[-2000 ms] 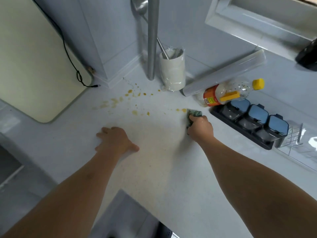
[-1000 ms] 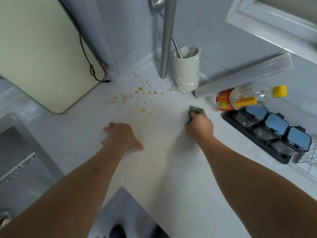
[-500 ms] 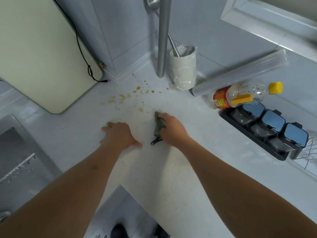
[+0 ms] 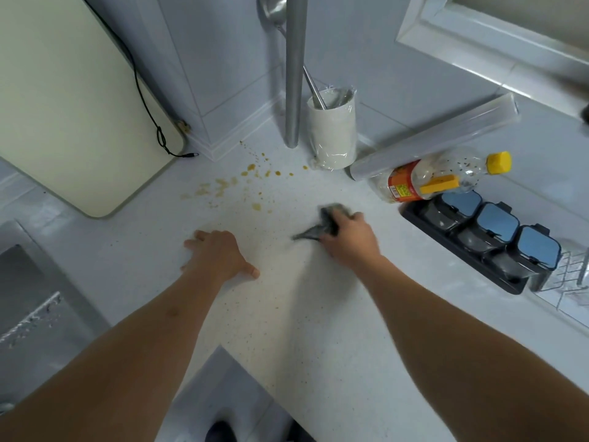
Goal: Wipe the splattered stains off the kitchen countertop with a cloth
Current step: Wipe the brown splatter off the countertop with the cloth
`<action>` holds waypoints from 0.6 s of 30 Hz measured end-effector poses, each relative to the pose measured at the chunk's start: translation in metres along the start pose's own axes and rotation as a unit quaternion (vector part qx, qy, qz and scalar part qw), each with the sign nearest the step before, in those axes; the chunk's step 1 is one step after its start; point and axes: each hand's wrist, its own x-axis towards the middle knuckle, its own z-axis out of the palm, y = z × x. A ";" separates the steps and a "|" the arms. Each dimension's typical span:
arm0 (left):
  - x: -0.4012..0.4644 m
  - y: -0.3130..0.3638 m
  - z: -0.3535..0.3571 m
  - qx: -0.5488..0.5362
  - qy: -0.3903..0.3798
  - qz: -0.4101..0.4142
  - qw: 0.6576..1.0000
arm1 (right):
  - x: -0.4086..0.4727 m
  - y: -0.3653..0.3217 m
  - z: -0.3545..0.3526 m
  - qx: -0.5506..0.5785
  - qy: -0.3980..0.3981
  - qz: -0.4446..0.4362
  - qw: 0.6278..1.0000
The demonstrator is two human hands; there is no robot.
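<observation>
Yellow-brown stains (image 4: 251,181) are splattered over the white speckled countertop (image 4: 302,314), toward the back corner. My right hand (image 4: 349,239) presses a dark grey-green cloth (image 4: 328,223) onto the counter, to the right of and a little nearer than the stains; the cloth is blurred and a tail of it trails left. My left hand (image 4: 220,255) lies flat on the counter with fingers spread, just in front of the stains, holding nothing.
A cream board (image 4: 63,100) with a black cable leans at the back left. A metal pole (image 4: 294,71), a white utensil cup (image 4: 333,130), a foil roll (image 4: 436,135), a lying bottle (image 4: 436,178) and a black spice-box rack (image 4: 484,232) line the back right. A sink (image 4: 28,301) lies left.
My right hand swept the cloth left from beside the bottle toward the left hand, then back to the right. Stains on the right side are gone. The left hand stayed planted.
</observation>
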 end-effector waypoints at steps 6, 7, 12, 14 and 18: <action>0.001 -0.001 -0.002 0.005 -0.001 0.003 1.000 | -0.020 -0.050 0.048 -0.068 -0.007 -0.119 0.990; 0.000 0.001 -0.002 0.015 -0.003 0.006 1.000 | -0.019 -0.038 0.040 -0.070 -0.005 -0.114 0.991; -0.002 0.001 -0.003 0.038 -0.002 0.008 0.999 | -0.009 0.035 -0.006 -0.054 0.045 -0.007 0.997; -0.003 0.000 -0.002 0.034 0.001 0.012 0.999 | -0.009 0.060 -0.022 -0.048 0.059 0.052 0.996; -0.004 0.000 -0.001 0.006 -0.003 0.002 1.000 | -0.023 0.089 -0.034 -0.083 0.087 0.133 0.984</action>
